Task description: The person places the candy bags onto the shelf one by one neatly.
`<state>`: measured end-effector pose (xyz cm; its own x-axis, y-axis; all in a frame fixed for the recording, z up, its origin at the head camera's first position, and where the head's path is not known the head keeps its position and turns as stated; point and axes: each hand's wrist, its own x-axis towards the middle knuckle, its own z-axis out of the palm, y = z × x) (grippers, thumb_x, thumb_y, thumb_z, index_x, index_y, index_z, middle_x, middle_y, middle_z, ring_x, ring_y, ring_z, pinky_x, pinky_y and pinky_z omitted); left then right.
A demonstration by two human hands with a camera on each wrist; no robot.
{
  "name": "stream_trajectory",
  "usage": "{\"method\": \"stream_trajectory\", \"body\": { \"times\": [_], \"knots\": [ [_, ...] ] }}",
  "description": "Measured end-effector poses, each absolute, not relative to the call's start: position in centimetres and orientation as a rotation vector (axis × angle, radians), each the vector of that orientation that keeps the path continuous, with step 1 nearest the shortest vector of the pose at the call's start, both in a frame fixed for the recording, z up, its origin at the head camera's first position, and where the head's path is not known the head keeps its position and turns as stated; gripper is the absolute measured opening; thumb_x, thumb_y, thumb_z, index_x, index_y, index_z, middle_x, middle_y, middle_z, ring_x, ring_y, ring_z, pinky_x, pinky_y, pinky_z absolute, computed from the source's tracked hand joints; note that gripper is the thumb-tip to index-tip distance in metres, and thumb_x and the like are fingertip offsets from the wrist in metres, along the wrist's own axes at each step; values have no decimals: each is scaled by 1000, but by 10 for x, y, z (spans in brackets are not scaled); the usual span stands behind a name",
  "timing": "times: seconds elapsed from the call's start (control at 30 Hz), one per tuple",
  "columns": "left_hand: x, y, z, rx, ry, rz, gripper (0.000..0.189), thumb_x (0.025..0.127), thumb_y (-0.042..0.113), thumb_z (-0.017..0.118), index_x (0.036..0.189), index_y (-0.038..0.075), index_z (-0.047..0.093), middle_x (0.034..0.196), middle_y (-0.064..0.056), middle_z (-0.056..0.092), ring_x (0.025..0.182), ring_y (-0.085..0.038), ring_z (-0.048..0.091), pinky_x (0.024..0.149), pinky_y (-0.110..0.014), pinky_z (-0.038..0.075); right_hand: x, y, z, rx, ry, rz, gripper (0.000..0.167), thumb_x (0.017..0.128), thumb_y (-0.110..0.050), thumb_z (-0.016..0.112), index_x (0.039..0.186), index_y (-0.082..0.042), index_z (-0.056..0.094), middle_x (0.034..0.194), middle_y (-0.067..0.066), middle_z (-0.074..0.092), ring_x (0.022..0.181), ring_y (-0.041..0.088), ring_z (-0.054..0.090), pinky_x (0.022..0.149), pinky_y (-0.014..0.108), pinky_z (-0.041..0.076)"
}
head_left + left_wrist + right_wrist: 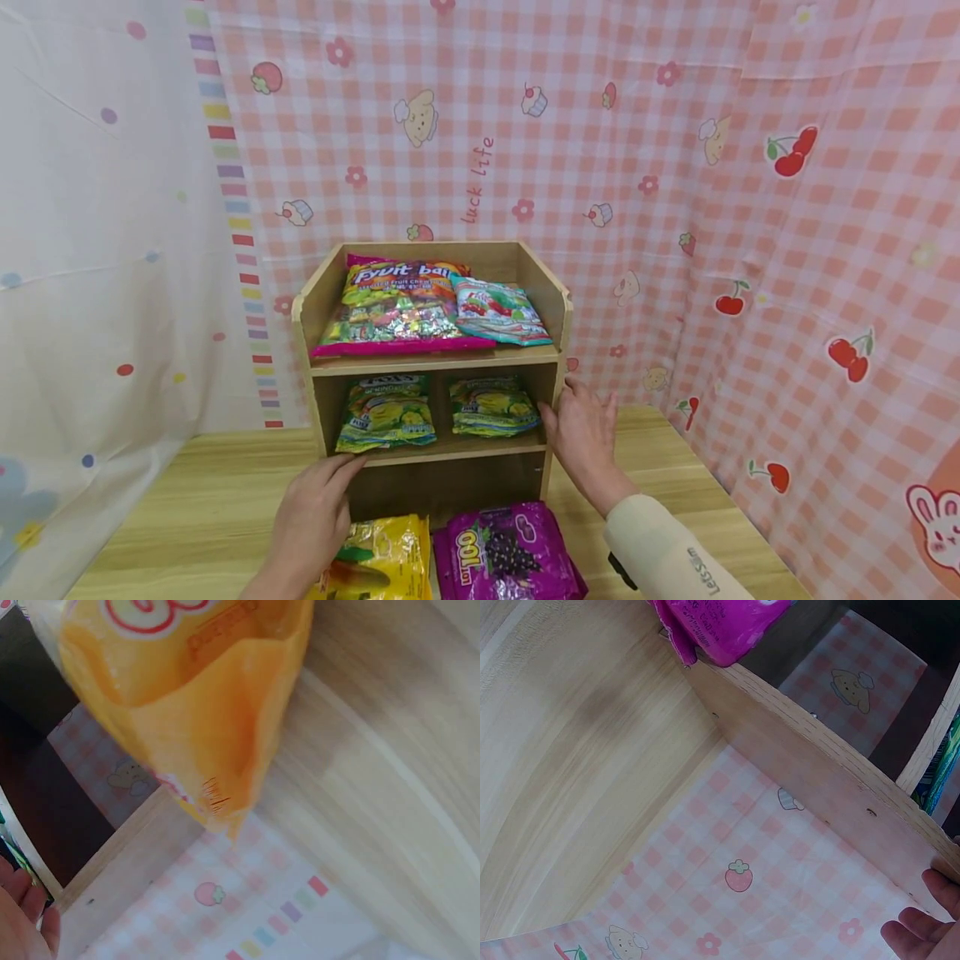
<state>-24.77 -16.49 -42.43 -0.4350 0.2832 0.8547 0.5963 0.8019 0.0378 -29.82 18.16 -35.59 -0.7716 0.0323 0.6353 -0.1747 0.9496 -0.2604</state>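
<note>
A small wooden shelf unit [442,457] holds bags of sweets. My left hand [311,517] is at its left front, fingertips right at the front edge of the middle shelf. Along the outside of the right side panel [825,780] lies my right hand [585,437], fingers extended and thumb by the front edge. Two green bags, a left one [386,417] and a right one [493,407], lie on the middle shelf. Above them are a large Fyuit ball sweet bag [405,308] and a smaller light-blue bag [501,312].
In front of the bottom compartment are a yellow bag [390,558] and a purple grape-print bag [510,554]. The unit stands on a wood-grain table [217,508]. Checked pink cloth [600,292] hangs behind and to the right, white cloth [112,250] on the left.
</note>
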Motion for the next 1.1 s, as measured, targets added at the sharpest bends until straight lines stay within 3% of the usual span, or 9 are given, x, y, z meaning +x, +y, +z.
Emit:
{"method": "stream_trajectory", "body": {
  "times": [0.1,0.13,0.33,0.37,0.47,0.7,0.83,0.97,1.1],
  "knots": [
    [-244,-166,-427,-646,-2044,-416,33,79,-3,58,108,3,73,103,-11,68,89,-32,64,72,-51,53,-298,181,-356,106,-2416,395,34,92,-28,71,89,5,68,131,21,60,114,43,59,107,72,20],
    [-243,-166,-428,-649,-2053,-404,26,85,3,58,107,4,73,102,-10,67,88,-31,64,70,-50,53,-298,181,-357,108,-2413,390,34,92,-28,71,87,5,68,131,21,60,114,43,59,107,72,21],
    [-233,-158,-435,-619,-2319,-305,16,88,18,74,101,10,75,95,-2,66,86,-22,63,72,-43,53,-298,181,-358,110,-2407,380,34,92,-28,71,85,4,67,130,22,60,113,43,60,106,71,22],
    [-231,-155,-436,-609,-2385,-298,19,83,15,79,101,10,75,94,-2,66,86,-22,63,73,-43,53,-298,181,-358,109,-2408,383,33,92,-28,72,86,5,68,130,21,60,113,42,60,106,71,22],
    [-229,-147,-443,-584,-2584,-279,26,85,30,78,102,10,74,96,-3,65,89,-24,63,77,-44,54,-298,180,-358,106,-2407,386,34,92,-28,71,89,5,69,129,21,61,113,42,60,106,70,23],
    [-227,-122,-453,-494,-2943,-252,69,84,66,64,117,6,68,113,-15,62,107,-37,58,83,-60,49,-299,180,-360,90,-2431,403,34,92,-29,71,89,5,69,131,20,60,115,41,59,107,70,21],
    [-227,-109,-461,-495,-3056,-230,86,79,77,58,129,7,62,127,-21,57,118,-44,53,87,-69,44,-299,179,-360,92,-2435,411,33,92,-28,71,85,4,68,131,20,60,115,42,58,108,71,20],
    [-226,-106,-469,-473,-3150,-271,89,78,77,60,136,10,58,138,-23,50,126,-48,46,87,-77,38,-298,178,-361,97,-2437,405,33,92,-29,71,83,3,67,131,20,60,115,42,59,108,71,20],
    [-226,-107,-469,-424,-3215,-293,82,78,65,70,137,10,56,140,-23,49,128,-48,45,85,-78,39,-298,178,-361,101,-2439,395,34,92,-29,70,88,4,69,131,20,60,115,42,59,108,71,21]
  ]
}}
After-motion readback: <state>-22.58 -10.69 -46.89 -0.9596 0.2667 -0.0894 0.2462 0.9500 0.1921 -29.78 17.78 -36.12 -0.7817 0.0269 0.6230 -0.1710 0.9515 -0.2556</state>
